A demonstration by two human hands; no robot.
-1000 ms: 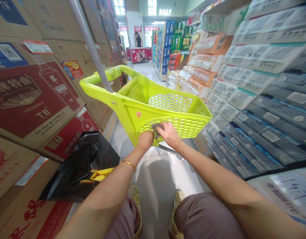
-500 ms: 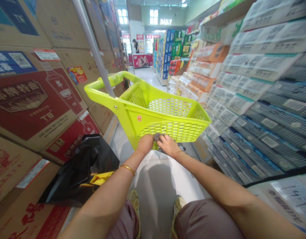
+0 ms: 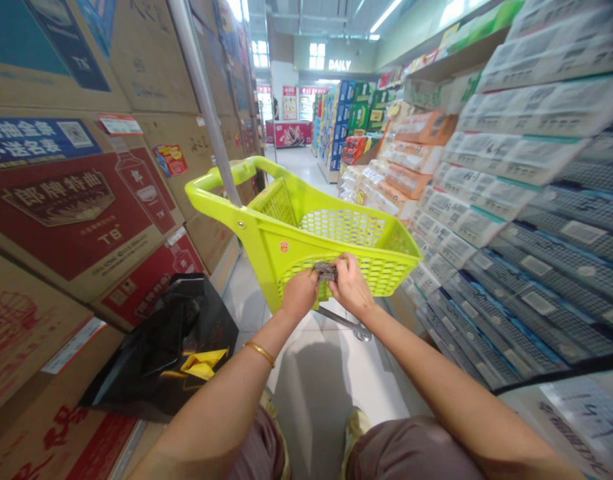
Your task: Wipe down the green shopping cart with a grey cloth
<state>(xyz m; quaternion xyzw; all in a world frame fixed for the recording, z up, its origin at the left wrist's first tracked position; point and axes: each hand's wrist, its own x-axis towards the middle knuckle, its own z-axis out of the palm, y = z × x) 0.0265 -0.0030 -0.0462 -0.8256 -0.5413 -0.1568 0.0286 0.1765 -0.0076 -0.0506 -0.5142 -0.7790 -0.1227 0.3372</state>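
Both my hands are closed on a crumpled grey cloth [image 3: 326, 271], in front of the perforated side of a lime-green shopping cart [image 3: 261, 233]. My left hand [image 3: 300, 295] grips the cloth's left end, with a gold bracelet on that wrist. At the other end, the fingers of my right hand [image 3: 350, 283] pinch the cloth. Whether the cloth touches the cart, I cannot tell. The cart's frame and a wheel [image 3: 361, 332] show below my right hand.
Stacked cartons [image 3: 76, 213] line the left side, with a black bag [image 3: 161, 347] beside them. A metal pole [image 3: 206, 100] rises near the cart's handle. Packaged paper goods [image 3: 516, 167] are piled along the right. The tiled aisle [image 3: 299, 160] runs ahead to a red freezer [image 3: 289, 134].
My right hand has risen against the cart's side. More of the grey cloth shows between my hands, and more of the cart's lower frame is visible. The view has tilted slightly up.
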